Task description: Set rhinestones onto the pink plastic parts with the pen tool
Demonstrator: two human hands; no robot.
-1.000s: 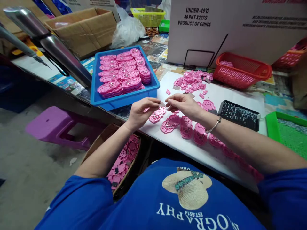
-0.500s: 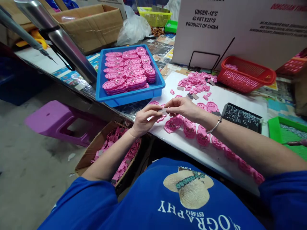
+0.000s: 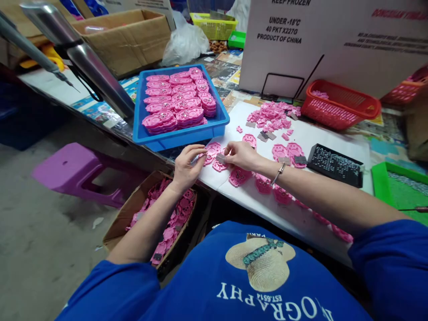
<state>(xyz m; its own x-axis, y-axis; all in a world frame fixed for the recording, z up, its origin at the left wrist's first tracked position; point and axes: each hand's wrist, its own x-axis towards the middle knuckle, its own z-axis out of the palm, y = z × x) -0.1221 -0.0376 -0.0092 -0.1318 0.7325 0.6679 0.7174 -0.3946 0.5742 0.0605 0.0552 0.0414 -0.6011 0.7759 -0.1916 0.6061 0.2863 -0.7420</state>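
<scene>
Over the white board (image 3: 230, 189), my right hand (image 3: 243, 155) pinches a small flat grey rectangular piece (image 3: 221, 158), holding it on or just above a pink plastic part. My left hand (image 3: 189, 167) has thumb and fingers drawn together at the left edge of an ornate pink plastic part (image 3: 211, 151). What sits between those fingertips is too small to make out. A row of pink parts (image 3: 240, 176) runs along the board's near edge, partly beneath my right forearm. Two more pink parts (image 3: 294, 150), with flat pieces on them, lie to the right.
A blue tray (image 3: 187, 139) holds stacked pink parts. Small pink pieces (image 3: 270, 115) lie heaped behind my hands, near a red basket (image 3: 339, 111). A black tray (image 3: 334, 165) of small metal bits and a green tray (image 3: 381, 178) stand right. Below left is a cardboard box (image 3: 117, 227).
My hands have moved apart: the left went left and slightly down to a pink part's edge. The right moved slightly left and down, keeping the grey piece that was between both hands.
</scene>
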